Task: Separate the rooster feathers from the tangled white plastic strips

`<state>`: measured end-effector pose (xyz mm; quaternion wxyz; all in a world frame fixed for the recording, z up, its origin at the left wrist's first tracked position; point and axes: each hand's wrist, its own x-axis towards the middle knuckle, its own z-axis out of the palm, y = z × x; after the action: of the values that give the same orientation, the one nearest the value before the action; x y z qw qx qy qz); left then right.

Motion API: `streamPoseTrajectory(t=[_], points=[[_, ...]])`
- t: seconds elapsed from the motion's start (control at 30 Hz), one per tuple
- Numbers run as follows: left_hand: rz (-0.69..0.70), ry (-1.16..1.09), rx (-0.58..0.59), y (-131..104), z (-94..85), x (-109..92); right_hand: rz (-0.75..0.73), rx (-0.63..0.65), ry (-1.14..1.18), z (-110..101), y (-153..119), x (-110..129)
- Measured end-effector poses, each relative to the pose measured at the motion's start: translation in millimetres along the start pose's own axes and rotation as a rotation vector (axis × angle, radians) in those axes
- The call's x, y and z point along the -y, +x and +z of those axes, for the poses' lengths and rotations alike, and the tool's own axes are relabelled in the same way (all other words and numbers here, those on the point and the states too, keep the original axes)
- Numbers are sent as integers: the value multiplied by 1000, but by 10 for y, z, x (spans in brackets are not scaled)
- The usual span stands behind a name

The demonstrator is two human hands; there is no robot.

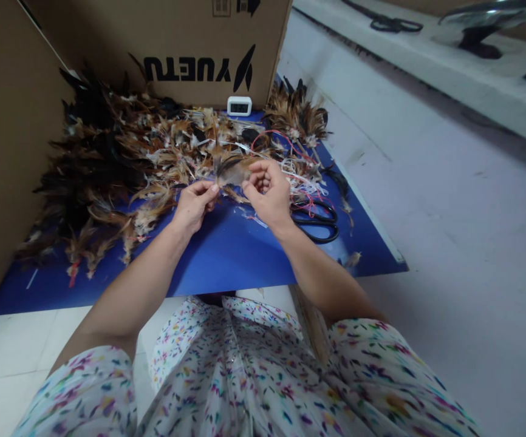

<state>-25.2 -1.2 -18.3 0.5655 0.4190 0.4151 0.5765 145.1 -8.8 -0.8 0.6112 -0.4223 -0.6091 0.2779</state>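
"Grasping what?"

"A brown feather [234, 173], pinched between left hand [194, 205] and right hand [272, 191], just above the blue desk [226, 261]."

"And around?"

"Heaped feathers [121, 139] leftward and beyond; black scissors handles [315, 223] near the right hand; farther back, a cardboard box [176, 36]."

One camera here, riding on your head, and it's looking forward and steeply down past your patterned clothing [231, 376] at the bottom edge! Your left grip [194, 205] and right grip [269, 193] are near the lens, just above mid-frame. Around and beyond them you get the blue surface [231, 255], seen from over its near edge, then the lettered carton [176, 27] at the far side, while the wide view stretches to a pale ledge [431, 57] at top right.
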Motion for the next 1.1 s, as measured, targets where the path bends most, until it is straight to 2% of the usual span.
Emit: streamPoseTrajectory(t=[0.47,0.87,1.1], points=[[36,68,14,9,-8,25,56,38,14,19,3,-15],[63,46,-31,14,-7,33,-67,19,-119,-12,-9,-1],[111,45,-68,57,-53,79,-49,1,-157,-10,-13,25]])
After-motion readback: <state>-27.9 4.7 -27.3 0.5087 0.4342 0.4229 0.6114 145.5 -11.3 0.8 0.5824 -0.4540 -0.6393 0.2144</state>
